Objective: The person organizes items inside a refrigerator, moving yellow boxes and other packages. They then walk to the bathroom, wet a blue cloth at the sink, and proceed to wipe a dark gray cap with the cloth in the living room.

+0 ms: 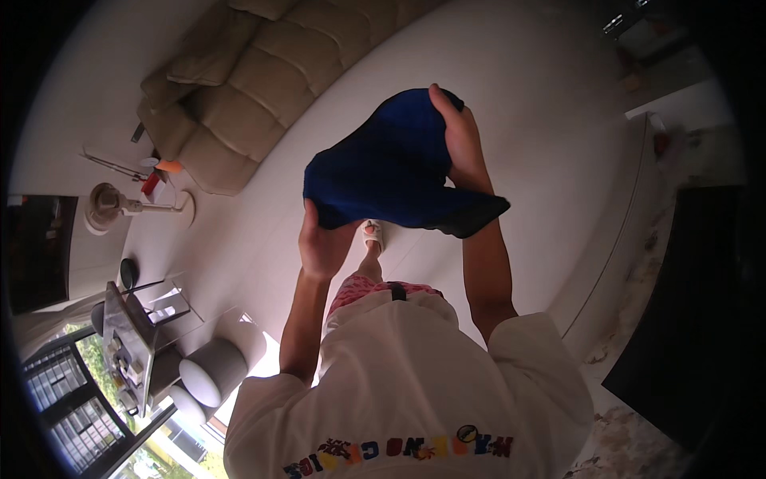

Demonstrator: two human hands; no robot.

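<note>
A dark blue cloth [383, 161] with a black section at its lower right corner is stretched between my two hands, in front of my body and above the floor. My left hand [326, 242] grips its lower left edge, thumb on top and fingers underneath. At its upper right edge, my right hand [458, 135] pinches the fabric with the thumb over it. The black corner [479, 215] hangs across my right forearm. Whether the cloth is a garment, I cannot tell.
A beige padded sofa [257, 90] lies at the upper left. A standing fan [140, 206], a table [128, 335] with small items, and grey round stools [215, 368] are on the left. At the right stands a large black panel [676, 311].
</note>
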